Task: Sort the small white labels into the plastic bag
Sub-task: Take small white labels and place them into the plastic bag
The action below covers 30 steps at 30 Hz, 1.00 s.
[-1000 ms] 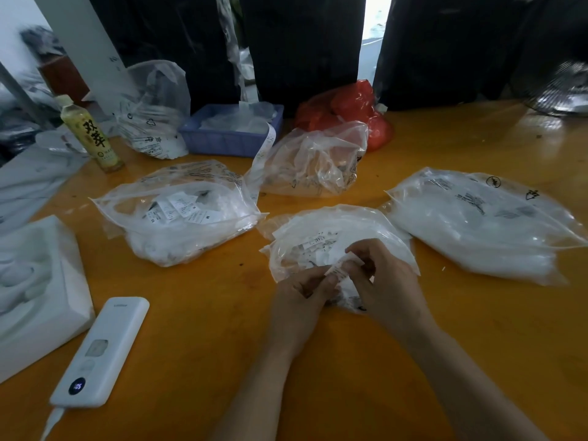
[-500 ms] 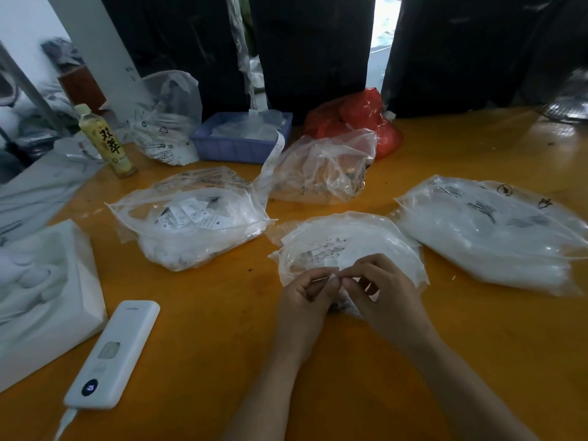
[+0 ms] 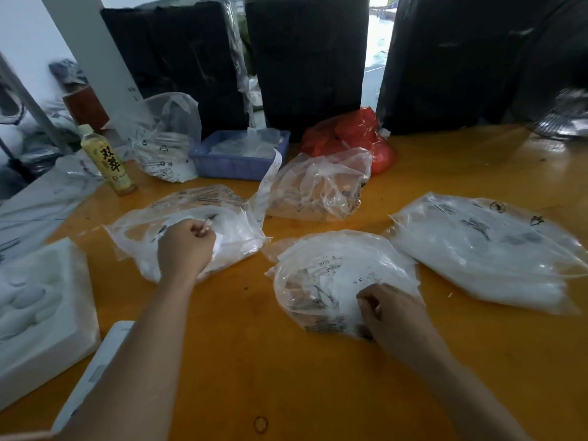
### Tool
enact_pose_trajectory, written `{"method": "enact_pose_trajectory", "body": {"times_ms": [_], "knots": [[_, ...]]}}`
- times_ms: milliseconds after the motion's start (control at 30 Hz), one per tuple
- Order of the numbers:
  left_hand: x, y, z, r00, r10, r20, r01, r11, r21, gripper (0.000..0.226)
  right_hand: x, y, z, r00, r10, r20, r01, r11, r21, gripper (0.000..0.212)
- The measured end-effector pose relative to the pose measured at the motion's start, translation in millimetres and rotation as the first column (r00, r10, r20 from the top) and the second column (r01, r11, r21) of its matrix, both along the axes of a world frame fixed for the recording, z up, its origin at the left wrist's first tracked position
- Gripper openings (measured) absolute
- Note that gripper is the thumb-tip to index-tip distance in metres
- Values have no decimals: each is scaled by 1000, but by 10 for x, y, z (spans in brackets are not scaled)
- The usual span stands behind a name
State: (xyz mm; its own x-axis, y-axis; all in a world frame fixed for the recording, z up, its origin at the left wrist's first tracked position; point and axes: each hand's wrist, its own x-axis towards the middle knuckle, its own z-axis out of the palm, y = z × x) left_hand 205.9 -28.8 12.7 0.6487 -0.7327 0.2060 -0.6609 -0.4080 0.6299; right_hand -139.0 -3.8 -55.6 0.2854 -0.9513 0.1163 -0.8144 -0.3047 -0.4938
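bottle [image 3: 107,160]: label reads 双萃 | bag prints: too blurred to read

Body in view: two forearms and two hands, nothing else. Left hand [image 3: 186,248] and right hand [image 3: 393,316] both bare: no gloves, rings, watch or wristband visible. Forearms bare all the way to the bottom frame edge, no sleeve or cuff showing. No markings or tape on either arm. Slight motion blur at the left fingertips.

a packing workshop: label-filled plastic bags [image 3: 483,249] crowd an orange worktable [image 3: 286,377].
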Motion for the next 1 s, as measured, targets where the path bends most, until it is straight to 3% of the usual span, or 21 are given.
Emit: {"method": "enact_pose_trajectory", "body": {"times_ms": [167, 333, 500, 567, 633, 667, 733, 800, 833, 900, 1000], "knots": [[302, -228, -115, 975, 84, 205, -115, 982, 148, 18, 53, -57, 11, 996, -21, -87, 25, 998, 53, 23], [387, -277, -37, 951, 223, 213, -235, 972, 30, 21, 68, -52, 63, 986, 20, -167, -2, 994, 112, 39], [308, -181, 7, 923, 111, 370, -208, 949, 236, 37, 67, -56, 68, 985, 41, -167, -36, 999, 32, 25], [184, -83, 1, 893, 100, 439, -190, 968, 165, 42, 62, -36, 52, 987, 46, -155, -52, 998, -31, 22], [-47, 40, -32, 868, 108, 485, -81, 994, -75, 39, 46, -12, 32, 997, 19, -75, -27, 994, -102, 22], [-233, 112, -49, 888, 51, 457, 53, 976, -212, 34, 45, 2, 29, 1000, -2, -13, 0, 991, -136, 21], [-719, 256, -80, 902, -293, 317, 396, 854, -337, 27, 55, 24, 63, 990, -51, 130, 74, 981, -180, 15], [-1193, 360, -167, 746, -656, 118, 664, 716, -214, 35, 58, 45, 131, 960, -65, 272, 116, 978, -176, 8], [-1382, 385, -255, 674, -737, 37, 736, 667, -115, 42, 51, 56, 172, 944, -57, 325, 115, 980, -163, 5], [-1623, 397, -480, 634, -773, -40, 773, 634, -8, 45, 14, 69, 235, 928, -37, 370, 85, 990, -114, 6], [-1756, 401, -706, 668, -719, -192, 717, 691, -93, 13, -157, 76, 318, 972, -39, 233, 70, 990, -126, 6]]}}
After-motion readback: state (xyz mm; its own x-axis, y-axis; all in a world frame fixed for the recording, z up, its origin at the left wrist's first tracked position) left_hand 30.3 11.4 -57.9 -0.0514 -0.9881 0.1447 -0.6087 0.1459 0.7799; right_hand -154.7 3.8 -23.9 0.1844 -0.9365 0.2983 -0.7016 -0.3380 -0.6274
